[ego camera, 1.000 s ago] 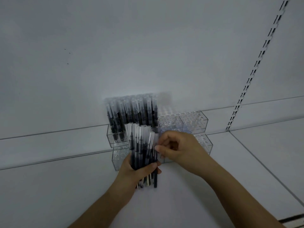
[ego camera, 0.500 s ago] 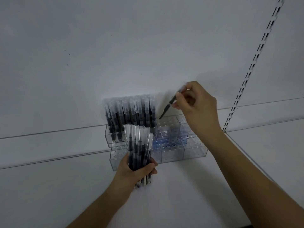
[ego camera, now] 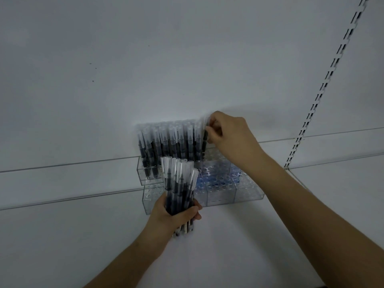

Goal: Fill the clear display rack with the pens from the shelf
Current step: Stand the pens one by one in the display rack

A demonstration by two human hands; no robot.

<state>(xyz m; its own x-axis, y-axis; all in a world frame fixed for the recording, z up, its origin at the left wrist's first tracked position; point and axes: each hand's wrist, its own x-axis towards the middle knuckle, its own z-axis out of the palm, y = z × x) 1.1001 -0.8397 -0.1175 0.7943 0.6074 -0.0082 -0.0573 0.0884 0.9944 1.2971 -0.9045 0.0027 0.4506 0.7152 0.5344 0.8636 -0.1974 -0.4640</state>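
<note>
Against the pale, matte back wall [ego camera: 104, 59], at the left, only two thin horizontal ridges break the smooth surface, and the white shelf [ego camera: 52, 246] below them lies bare and flat, with open room all the way to the picture's left edge. Nearer the middle, the clear display rack [ego camera: 249, 194] sits on the shelf against the wall: a stepped block of glossy transparent plastic with square-cornered compartments and tops pierced by rows of round holes. Its upper left section holds standing pens [ego camera: 166, 140], slim dark barrels under frosted translucent caps, packed side by side and upright. In front of that section the left hand [ego camera: 176, 217] has its fingers curled tight round a bundle of pens [ego camera: 178, 183], caps up, their lower ends poking out beneath the fist; the bundle fans slightly and hides part of the rack's lower tier. Just to the right, the right hand [ego camera: 226, 134] pinches a single pen [ego camera: 204, 138] near its cap between thumb and fingertips, holding it upright at the right edge of the filled rows, its lower end down at the holes. Whether the tip has entered a hole cannot be made out. Under the right forearm the rack's holes show open, with a faint blue glint. Further right a slotted metal upright [ego camera: 324, 80] runs diagonally up the wall, and the shelf beyond it is open.
</note>
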